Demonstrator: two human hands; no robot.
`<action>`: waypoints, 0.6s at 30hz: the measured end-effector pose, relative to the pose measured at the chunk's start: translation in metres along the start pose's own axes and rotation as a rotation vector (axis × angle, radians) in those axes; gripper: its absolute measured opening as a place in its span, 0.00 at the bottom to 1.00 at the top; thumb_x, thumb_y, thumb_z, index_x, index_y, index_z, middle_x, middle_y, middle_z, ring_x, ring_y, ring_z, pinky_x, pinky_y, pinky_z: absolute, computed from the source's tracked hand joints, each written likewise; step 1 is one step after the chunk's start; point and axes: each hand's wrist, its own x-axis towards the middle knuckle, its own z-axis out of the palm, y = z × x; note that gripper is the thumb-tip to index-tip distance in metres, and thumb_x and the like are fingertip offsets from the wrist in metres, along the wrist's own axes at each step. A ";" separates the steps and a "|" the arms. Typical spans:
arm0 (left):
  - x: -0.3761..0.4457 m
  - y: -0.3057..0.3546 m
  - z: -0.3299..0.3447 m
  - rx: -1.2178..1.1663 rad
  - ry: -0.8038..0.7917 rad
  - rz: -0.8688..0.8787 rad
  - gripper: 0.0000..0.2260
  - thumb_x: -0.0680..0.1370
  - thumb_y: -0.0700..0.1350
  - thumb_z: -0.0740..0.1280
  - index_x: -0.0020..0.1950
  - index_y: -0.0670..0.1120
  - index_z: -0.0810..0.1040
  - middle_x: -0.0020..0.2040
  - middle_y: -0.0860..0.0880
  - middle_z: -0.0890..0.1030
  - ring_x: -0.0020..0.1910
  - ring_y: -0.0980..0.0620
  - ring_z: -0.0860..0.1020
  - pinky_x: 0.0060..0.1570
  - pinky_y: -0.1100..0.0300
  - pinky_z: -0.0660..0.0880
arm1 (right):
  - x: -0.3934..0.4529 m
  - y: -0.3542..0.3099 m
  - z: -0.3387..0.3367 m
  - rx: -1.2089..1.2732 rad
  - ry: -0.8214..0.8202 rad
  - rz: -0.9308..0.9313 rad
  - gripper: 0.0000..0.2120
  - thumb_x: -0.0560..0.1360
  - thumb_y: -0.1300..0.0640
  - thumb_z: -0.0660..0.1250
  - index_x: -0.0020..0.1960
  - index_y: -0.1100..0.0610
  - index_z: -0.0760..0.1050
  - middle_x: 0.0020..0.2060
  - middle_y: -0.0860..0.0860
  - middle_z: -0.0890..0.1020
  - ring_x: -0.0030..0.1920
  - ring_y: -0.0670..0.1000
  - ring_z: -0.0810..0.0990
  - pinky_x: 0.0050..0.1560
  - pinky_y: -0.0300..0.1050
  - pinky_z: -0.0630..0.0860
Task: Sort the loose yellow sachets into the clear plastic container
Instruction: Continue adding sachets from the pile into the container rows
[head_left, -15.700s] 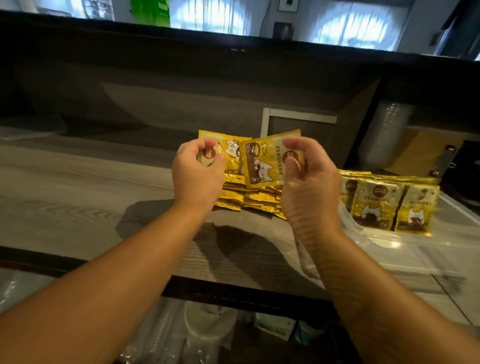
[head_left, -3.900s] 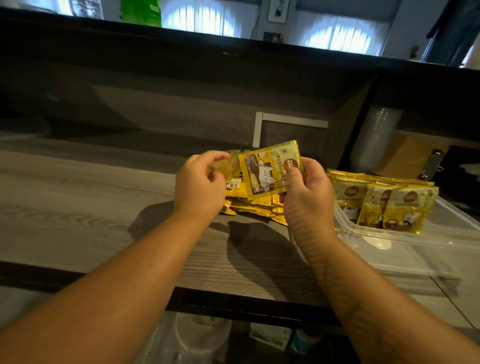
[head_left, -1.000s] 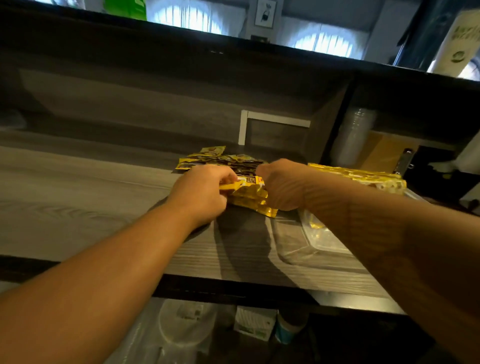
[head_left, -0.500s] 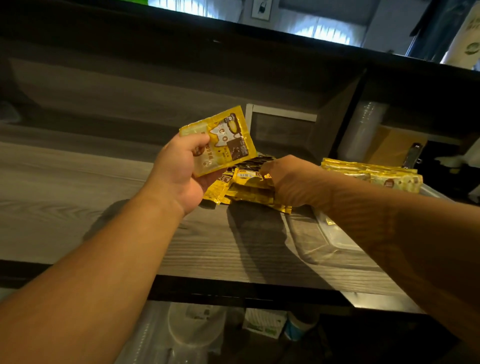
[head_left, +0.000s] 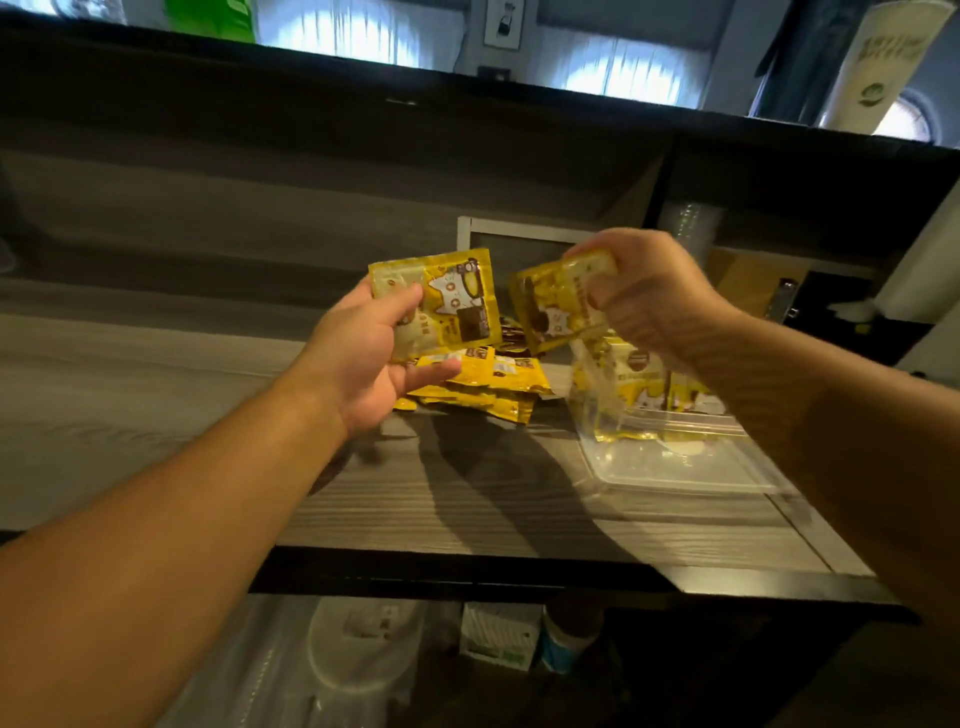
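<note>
Mid-frame, left hand (head_left: 363, 358) pinches one yellow sachet (head_left: 436, 304), right hand (head_left: 641, 296) clamps another (head_left: 558, 301); container (head_left: 675, 467) sits lower right on the counter (head_left: 156, 395). Light, limp, slick-looking packets: edge grips probably suit.

Yellow sachets (head_left: 470, 384) with brown panels and white cat figures lie on the grey wood-grain counter (head_left: 156, 374), beside the clear container (head_left: 675, 467).

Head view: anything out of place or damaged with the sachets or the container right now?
Nothing looks damaged or spilled. The left hand and the right hand each hold a sachet above the counter. The loose pile lies untidily beside the clear container, where more sachets stand upright.
</note>
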 end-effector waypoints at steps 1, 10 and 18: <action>-0.001 0.002 0.008 0.030 -0.005 0.005 0.08 0.83 0.45 0.62 0.60 0.50 0.78 0.54 0.46 0.85 0.48 0.45 0.86 0.36 0.51 0.82 | -0.002 0.004 -0.009 0.060 0.056 0.025 0.16 0.78 0.68 0.63 0.60 0.53 0.78 0.53 0.51 0.78 0.48 0.47 0.78 0.39 0.34 0.78; -0.008 -0.005 0.097 0.491 -0.260 0.132 0.15 0.78 0.33 0.66 0.61 0.49 0.76 0.55 0.45 0.82 0.49 0.46 0.84 0.37 0.57 0.80 | -0.029 0.054 -0.083 0.558 0.285 0.218 0.10 0.80 0.64 0.63 0.50 0.51 0.77 0.43 0.49 0.83 0.39 0.46 0.85 0.35 0.40 0.81; 0.003 -0.029 0.161 1.180 -0.426 0.462 0.14 0.76 0.39 0.72 0.59 0.52 0.79 0.52 0.53 0.80 0.52 0.52 0.79 0.47 0.60 0.80 | -0.045 0.099 -0.125 0.449 0.319 0.211 0.17 0.76 0.67 0.68 0.59 0.50 0.75 0.50 0.50 0.80 0.47 0.49 0.83 0.45 0.46 0.83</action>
